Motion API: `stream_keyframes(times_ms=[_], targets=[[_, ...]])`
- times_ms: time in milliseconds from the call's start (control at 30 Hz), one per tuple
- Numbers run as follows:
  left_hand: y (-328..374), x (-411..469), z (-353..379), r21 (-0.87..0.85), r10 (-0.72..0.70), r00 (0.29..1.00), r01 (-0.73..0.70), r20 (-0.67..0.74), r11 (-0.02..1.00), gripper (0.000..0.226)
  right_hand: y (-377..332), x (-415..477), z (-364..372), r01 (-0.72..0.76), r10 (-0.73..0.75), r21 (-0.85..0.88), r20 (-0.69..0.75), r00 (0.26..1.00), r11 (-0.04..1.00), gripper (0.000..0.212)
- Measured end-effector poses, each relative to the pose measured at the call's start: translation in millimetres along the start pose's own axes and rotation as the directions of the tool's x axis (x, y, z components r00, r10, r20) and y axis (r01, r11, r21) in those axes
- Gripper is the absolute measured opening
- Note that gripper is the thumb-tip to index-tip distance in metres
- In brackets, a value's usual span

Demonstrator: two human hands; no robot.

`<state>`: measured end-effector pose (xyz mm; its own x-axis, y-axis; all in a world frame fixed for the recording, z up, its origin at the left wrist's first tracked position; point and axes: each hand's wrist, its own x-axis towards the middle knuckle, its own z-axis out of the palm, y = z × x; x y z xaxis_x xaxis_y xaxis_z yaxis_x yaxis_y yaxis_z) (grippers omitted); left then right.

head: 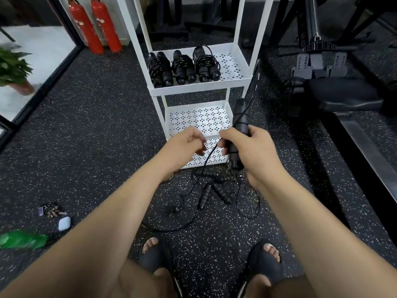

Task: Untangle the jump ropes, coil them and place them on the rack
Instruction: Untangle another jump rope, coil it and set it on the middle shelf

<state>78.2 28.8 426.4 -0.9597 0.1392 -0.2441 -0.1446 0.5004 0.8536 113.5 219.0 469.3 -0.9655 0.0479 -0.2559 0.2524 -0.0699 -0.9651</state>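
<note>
I'm gripping a jump rope's black handles [240, 121] in my right hand [255, 151], with its cord [209, 154] trailing toward seven o'clock. My left hand [184, 145] is curling beside it, but blur hides any pinch. Three coiled ropes [183, 67] are sitting on the white rack [199, 86] at twelve o'clock, and tangled ropes [217, 190] are lying at six.

You have even, fairly bright overhead light, with only soft shadows under your arms. The white rack [199, 86] shines a little at centre frame. Straight lines bow towards the edges. The plant [12, 65] at upper left and the green leaf [23, 239] at lower left are smeared by blur.
</note>
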Motion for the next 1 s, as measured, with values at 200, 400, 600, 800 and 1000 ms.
stream_keyframes(times_ms=[200,400,600,800,1000], targets=[[-51.0,3.2,24.3,0.305,-0.182,0.936,0.086,0.302,0.949,0.041,-15.0,-3.5,-9.1,0.022,-0.022,0.042,-0.013,1.0,0.999,0.008],[-70.1,10.0,56.6,0.466,-0.236,0.915,0.061,0.328,0.883,0.026,-31.0,-5.1,-23.0,0.05,-0.048,0.172,-0.016,0.999,0.984,0.011],[-88.1,4.3,73.3,0.503,-0.264,0.936,0.117,0.232,0.856,0.026,-48.3,-8.5,-33.8,0.085,-0.084,0.288,-0.017,0.996,0.954,0.01],[-78.5,7.7,70.3,0.341,-0.173,0.976,0.12,0.13,0.932,0.058,-51.8,-12.1,-34.6,0.059,-0.067,0.311,0.014,0.998,0.949,0.009],[-59.4,6.6,60.8,0.44,-0.13,0.966,0.018,0.225,0.898,0.027,-50.3,-7.8,-38.6,0.065,-0.071,0.349,0.005,0.997,0.935,0.011]])
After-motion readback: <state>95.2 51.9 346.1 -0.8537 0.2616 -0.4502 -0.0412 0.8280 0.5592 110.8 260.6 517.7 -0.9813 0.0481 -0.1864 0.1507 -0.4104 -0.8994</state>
